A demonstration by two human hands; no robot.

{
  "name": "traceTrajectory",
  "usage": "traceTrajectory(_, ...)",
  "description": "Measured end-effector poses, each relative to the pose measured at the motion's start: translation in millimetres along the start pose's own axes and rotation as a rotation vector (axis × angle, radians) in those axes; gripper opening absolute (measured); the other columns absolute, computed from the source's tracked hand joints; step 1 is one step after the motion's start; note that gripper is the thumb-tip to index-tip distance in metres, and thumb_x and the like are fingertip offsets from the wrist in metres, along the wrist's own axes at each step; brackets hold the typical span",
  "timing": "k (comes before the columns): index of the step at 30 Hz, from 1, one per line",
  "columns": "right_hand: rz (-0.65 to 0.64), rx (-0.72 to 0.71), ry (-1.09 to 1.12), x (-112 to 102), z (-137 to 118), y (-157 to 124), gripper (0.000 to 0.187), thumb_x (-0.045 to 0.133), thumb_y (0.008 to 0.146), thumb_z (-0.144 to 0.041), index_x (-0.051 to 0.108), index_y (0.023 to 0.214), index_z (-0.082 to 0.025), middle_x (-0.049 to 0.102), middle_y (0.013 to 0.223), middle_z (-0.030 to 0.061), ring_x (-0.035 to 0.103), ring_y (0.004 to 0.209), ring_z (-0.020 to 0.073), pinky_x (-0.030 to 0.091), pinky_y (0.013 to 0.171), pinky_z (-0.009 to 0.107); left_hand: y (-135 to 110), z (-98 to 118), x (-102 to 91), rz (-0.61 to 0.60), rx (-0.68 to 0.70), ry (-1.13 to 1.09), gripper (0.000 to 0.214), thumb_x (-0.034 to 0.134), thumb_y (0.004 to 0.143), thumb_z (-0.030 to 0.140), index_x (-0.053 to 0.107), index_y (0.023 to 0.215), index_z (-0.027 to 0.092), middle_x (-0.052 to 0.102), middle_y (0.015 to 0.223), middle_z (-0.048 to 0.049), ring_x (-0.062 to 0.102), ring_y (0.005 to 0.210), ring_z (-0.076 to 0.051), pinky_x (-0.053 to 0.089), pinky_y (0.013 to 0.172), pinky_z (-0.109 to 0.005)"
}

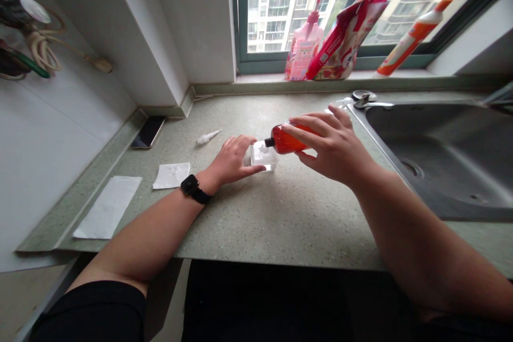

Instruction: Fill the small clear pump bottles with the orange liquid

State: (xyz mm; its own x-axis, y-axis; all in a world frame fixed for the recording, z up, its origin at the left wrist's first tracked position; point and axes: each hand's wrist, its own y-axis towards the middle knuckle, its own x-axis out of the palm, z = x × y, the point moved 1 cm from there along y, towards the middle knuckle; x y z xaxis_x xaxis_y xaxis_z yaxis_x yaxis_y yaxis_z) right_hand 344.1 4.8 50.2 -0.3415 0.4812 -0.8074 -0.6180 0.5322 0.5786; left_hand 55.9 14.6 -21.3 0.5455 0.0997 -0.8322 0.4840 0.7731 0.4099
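My left hand (pixel 234 160) grips a small clear square container (pixel 263 157) on the counter, thumb along its near side and fingers behind it. In my right hand (pixel 331 141) is a bottle of red-orange liquid (pixel 286 139), tipped nearly level. Its dark threaded neck, uncapped, points left over the container's round opening. Whether liquid is flowing cannot be made out. Left of my left hand, a translucent nozzle-like piece (pixel 207 138) with a pointed tip lies on the counter.
A phone (pixel 148 132), a small folded white paper (pixel 171 175) and a larger one (pixel 109 207) lie at left. The steel sink (pixel 417 123) is at right. On the windowsill stand a pink pump bottle (pixel 304 45), a red bag (pixel 344 37) and an orange-and-white bottle (pixel 411 43).
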Motion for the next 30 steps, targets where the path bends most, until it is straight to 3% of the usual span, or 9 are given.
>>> traceTrajectory(6,-0.008,0.004,0.02,2.3,2.2,-1.4,0.083,0.074,0.091,-0.019,0.049,0.164,-0.048,0.073,0.15,0.0021,0.064,0.139,0.0359,0.033,0.129,0.069,-0.3,-1.3,0.9,0.007,0.004,0.002,0.071,0.082,0.092,0.065,0.055,0.145,0.025,0.07,0.139,-0.0139,0.067,0.131,-0.037,0.046,0.122,-0.06)
traceTrajectory(12,0.012,0.01,0.033,0.9,1.5,-1.7,0.075,0.071,0.096,-0.023,0.05,0.164,-0.045,0.072,0.151,0.0035,0.065,0.137,0.035,0.036,0.128,0.066,-0.1,-2.0,1.0,0.001,0.003,-0.007,0.072,0.082,0.092,0.065,0.054,0.145,0.024,0.07,0.139,-0.0148,0.067,0.13,-0.037,0.046,0.121,-0.06)
traceTrajectory(22,0.053,0.086,0.171,4.8,-0.7,0.2,0.089,0.074,0.092,-0.022,0.04,0.171,-0.046,0.071,0.151,0.0063,0.067,0.136,0.0383,0.049,0.118,0.067,0.1,-1.1,0.2,-0.008,0.002,0.0,0.071,0.081,0.093,0.066,0.055,0.145,0.024,0.069,0.14,-0.0147,0.067,0.131,-0.037,0.047,0.12,-0.06)
traceTrajectory(27,0.121,0.161,0.266,9.4,1.4,-0.3,0.075,0.076,0.092,-0.028,0.053,0.163,-0.035,0.072,0.147,0.0127,0.071,0.13,0.038,0.058,0.11,0.061,0.1,-1.0,-0.2,0.001,0.006,0.002,0.07,0.082,0.094,0.063,0.055,0.145,0.023,0.07,0.14,-0.0151,0.067,0.132,-0.037,0.046,0.122,-0.059)
traceTrajectory(30,0.171,0.209,0.286,10.6,5.4,-1.6,0.077,0.078,0.092,-0.032,0.051,0.164,-0.032,0.073,0.143,0.0141,0.073,0.126,0.0376,0.061,0.106,0.058,0.0,-0.9,-0.3,-0.002,0.01,0.004,0.071,0.082,0.094,0.063,0.055,0.144,0.021,0.07,0.139,-0.0158,0.067,0.131,-0.036,0.045,0.123,-0.059)
